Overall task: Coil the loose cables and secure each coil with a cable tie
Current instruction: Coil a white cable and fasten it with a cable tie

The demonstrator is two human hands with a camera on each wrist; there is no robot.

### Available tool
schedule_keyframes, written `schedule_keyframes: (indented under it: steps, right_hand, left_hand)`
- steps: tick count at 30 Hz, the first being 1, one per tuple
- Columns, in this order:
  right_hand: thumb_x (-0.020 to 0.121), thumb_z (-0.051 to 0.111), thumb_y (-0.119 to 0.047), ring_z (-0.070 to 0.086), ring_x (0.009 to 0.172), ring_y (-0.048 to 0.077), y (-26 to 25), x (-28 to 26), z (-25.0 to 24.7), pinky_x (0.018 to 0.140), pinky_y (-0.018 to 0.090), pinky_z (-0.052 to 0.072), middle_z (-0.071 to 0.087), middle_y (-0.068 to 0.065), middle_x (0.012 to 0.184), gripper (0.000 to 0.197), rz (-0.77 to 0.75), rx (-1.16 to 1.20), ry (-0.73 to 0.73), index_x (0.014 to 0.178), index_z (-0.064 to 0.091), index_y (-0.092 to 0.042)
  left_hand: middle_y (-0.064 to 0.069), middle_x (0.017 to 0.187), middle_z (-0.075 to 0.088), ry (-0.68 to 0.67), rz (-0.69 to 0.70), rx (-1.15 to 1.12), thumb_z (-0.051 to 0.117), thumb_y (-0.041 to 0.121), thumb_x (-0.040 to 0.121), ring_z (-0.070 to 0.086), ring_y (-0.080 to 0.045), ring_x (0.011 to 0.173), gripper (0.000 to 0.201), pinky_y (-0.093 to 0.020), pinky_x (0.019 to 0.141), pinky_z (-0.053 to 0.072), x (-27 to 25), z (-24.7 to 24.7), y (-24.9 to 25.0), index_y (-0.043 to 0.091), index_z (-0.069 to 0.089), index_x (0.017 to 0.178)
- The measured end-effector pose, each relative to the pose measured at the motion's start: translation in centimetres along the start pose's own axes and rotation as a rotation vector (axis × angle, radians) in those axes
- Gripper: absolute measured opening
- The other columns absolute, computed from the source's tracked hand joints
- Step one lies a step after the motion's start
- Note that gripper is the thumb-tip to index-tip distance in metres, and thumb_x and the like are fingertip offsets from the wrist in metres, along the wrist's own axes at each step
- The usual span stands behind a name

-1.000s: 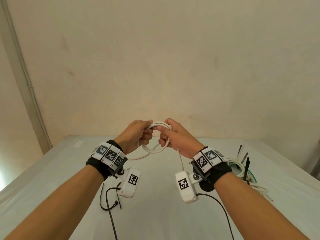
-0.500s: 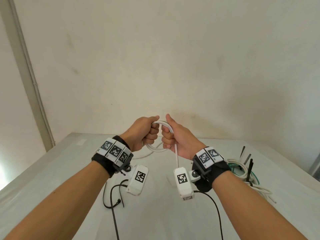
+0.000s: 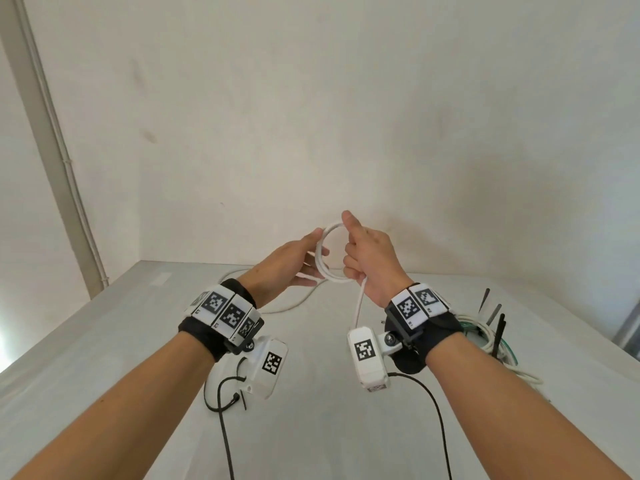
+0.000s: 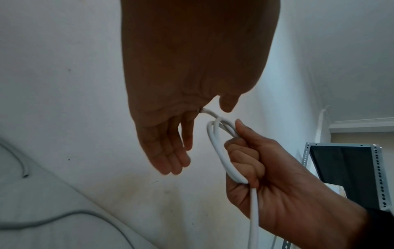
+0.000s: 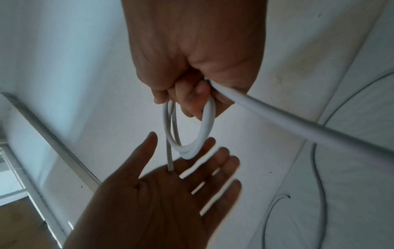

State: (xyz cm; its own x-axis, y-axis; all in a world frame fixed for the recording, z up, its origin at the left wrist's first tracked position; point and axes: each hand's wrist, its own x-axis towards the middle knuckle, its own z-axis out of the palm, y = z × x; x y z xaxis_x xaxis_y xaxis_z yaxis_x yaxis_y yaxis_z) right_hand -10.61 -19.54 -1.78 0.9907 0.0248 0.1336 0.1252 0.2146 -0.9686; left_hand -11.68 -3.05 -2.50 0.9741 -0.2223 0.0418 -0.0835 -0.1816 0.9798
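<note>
Above the white table (image 3: 104,358), against a plain wall: 1 white cable (image 3: 323,261), wound into a small coil of about 3 turns and held in the air between both hands.

Right hand (image 3: 372,259): fingers curled round the right side of the coil, thumb raised; gripping it. A free length of the same cable runs down from under this fist toward the table. Seen from the right wrist, the coil (image 5: 187,128) hangs from the fist with its lower bend against the other hand's fingers.

Left hand (image 3: 287,265): palm turned toward the coil, fingers straight and spread, touching the coil's left side without closing on it. The cut end of the cable (image 4: 204,111) lies against this palm.

On the table, far right: 1 heap of loose white and green cables (image 3: 485,334), with several black cable ties (image 3: 498,327) standing up from it. Near centre: 1 closed black cable tie loop (image 3: 221,396), lying flat.
</note>
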Motion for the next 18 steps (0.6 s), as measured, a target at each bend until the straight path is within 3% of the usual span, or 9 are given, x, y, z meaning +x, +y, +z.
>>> schedule_keyframes:
  steps: [2, 4, 6, 8, 10, 12, 15, 18]
  right_hand:
    - [0.098, 0.066, -0.049, 0.016, 0.044, 0.014, 0.1, 0.2, -0.4, 0.042, 0.027, 0.019, 0.019, -0.005, 0.054, 0.048, -0.019, 0.05, 0.053, 0.069, 0.036, -0.025]
    - [0.099, 0.064, -0.048, 0.016, 0.045, 0.014, 0.2, 0.4, -0.7, 0.043, 0.027, 0.018, 0.018, -0.005, 0.055, 0.049, -0.035, 0.111, 0.115, 0.069, 0.034, -0.024]
    - [0.1, 0.062, -0.049, 0.017, 0.044, 0.013, 0.4, 0.6, -0.7, 0.041, 0.026, 0.019, 0.019, -0.004, 0.055, 0.048, -0.059, 0.168, 0.16, 0.07, 0.034, -0.023]
    - [0.101, 0.06, -0.05, 0.018, 0.043, 0.013, 0.7, 0.7, -0.6, 0.04, 0.026, 0.02, 0.019, -0.004, 0.055, 0.049, -0.082, 0.209, 0.18, 0.07, 0.034, -0.023]
    - [0.102, 0.059, -0.05, 0.019, 0.044, 0.013, 0.9, 0.6, -0.4, 0.04, 0.026, 0.022, 0.018, -0.003, 0.056, 0.049, -0.089, 0.23, 0.181, 0.069, 0.034, -0.023]
    - [0.102, 0.058, -0.049, 0.019, 0.045, 0.014, 1.0, 0.5, -0.5, 0.042, 0.026, 0.024, 0.018, -0.003, 0.056, 0.049, -0.085, 0.245, 0.18, 0.069, 0.034, -0.023]
    - [0.103, 0.057, -0.048, 0.019, 0.045, 0.014, 0.9, 0.3, -1.0, 0.043, 0.027, 0.025, 0.018, -0.004, 0.055, 0.049, -0.068, 0.272, 0.172, 0.069, 0.034, -0.022]
    - [0.104, 0.055, -0.047, 0.018, 0.045, 0.014, 0.8, 0.2, -1.7, 0.044, 0.026, 0.023, 0.017, -0.004, 0.054, 0.05, -0.031, 0.308, 0.137, 0.067, 0.033, -0.022]
  left_hand:
    - [-0.012, 0.1, 0.07, -0.035, -0.119, 0.0, 0.048, 0.074, 0.093, 0.071, -0.024, 0.089, 0.075, -0.041, 0.087, 0.06, -0.4, -0.1, -0.4, 0.006, 0.064, 0.121]
    - [-0.011, 0.091, 0.068, -0.152, -0.292, 0.045, 0.052, 0.087, 0.08, 0.069, -0.024, 0.073, 0.09, -0.035, 0.068, 0.057, -1.0, -0.1, -0.9, 0.004, 0.064, 0.115]
    - [-0.011, 0.083, 0.068, -0.39, -0.416, 0.091, 0.035, 0.095, 0.077, 0.063, -0.022, 0.063, 0.105, -0.028, 0.059, 0.049, -1.7, 0.4, -1.4, 0.001, 0.068, 0.109]
    - [-0.016, 0.092, 0.075, -0.538, -0.442, -0.009, 0.014, 0.097, 0.078, 0.071, -0.023, 0.073, 0.121, -0.028, 0.065, 0.056, -1.8, 1.4, -2.0, -0.004, 0.069, 0.114]
    - [-0.025, 0.118, 0.072, -0.493, -0.436, -0.243, 0.014, 0.099, 0.075, 0.075, -0.031, 0.102, 0.133, -0.035, 0.086, 0.062, -1.2, 2.2, -2.6, -0.014, 0.055, 0.132]
    - [-0.033, 0.13, 0.064, -0.379, -0.422, -0.498, 0.025, 0.1, 0.073, 0.068, -0.036, 0.121, 0.137, -0.039, 0.102, 0.056, -0.2, 2.4, -3.1, -0.019, 0.036, 0.141]
    - [-0.031, 0.127, 0.066, -0.178, -0.351, -0.895, 0.041, 0.086, 0.087, 0.068, -0.036, 0.119, 0.115, -0.04, 0.102, 0.054, 1.5, 1.8, -3.2, -0.017, 0.042, 0.137]
    - [-0.013, 0.088, 0.071, 0.082, -0.275, -0.958, 0.045, 0.029, 0.109, 0.07, -0.022, 0.076, 0.043, -0.038, 0.073, 0.062, 2.3, 1.0, -2.5, -0.009, 0.055, 0.126]
